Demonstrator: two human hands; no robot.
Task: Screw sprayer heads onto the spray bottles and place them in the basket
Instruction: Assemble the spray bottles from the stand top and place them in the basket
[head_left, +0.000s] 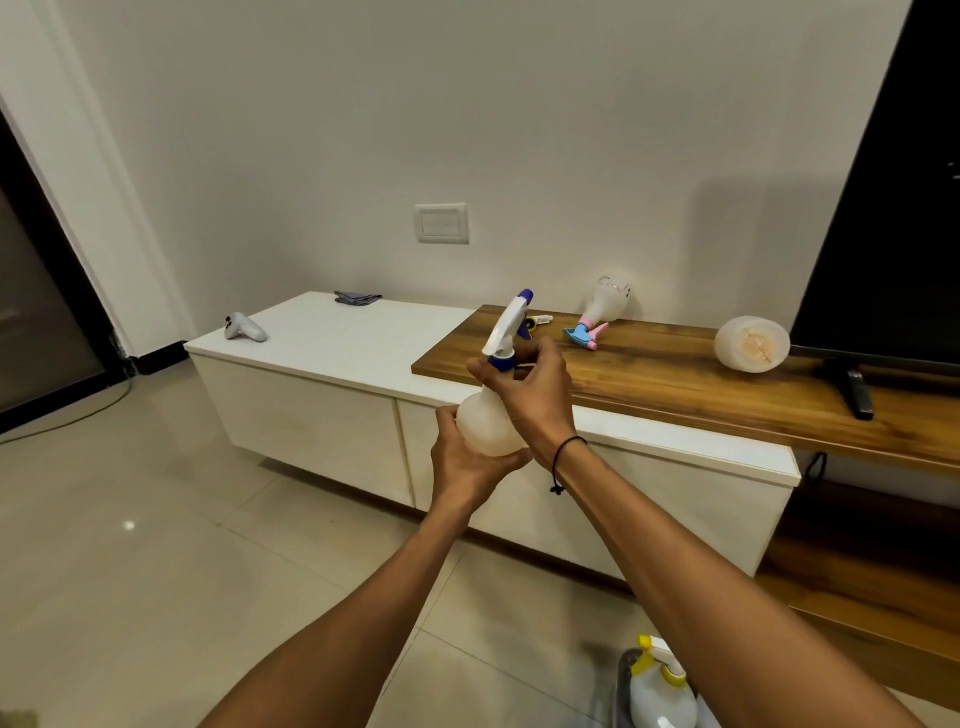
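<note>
- Left hand (464, 457) cups the spray bottle (485, 423) base, fingers curled around it.
- Right hand (535, 387) fingers pinch the blue-white sprayer head (506, 327) collar.
- Cabinet (332, 332) edge lies at 12 o'clock; open floor (156, 545) at 9.

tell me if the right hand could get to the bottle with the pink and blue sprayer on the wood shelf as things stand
Probably not at once: the right hand grips the blue collar of the held bottle. The pink-and-blue-sprayer bottle lies beyond it on the wooden shelf, nothing between.

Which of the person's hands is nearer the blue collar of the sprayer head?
The right hand. It curls round the blue collar at the neck of the bottle. The left hand sits lower, cupping the bottle's round base.
</note>
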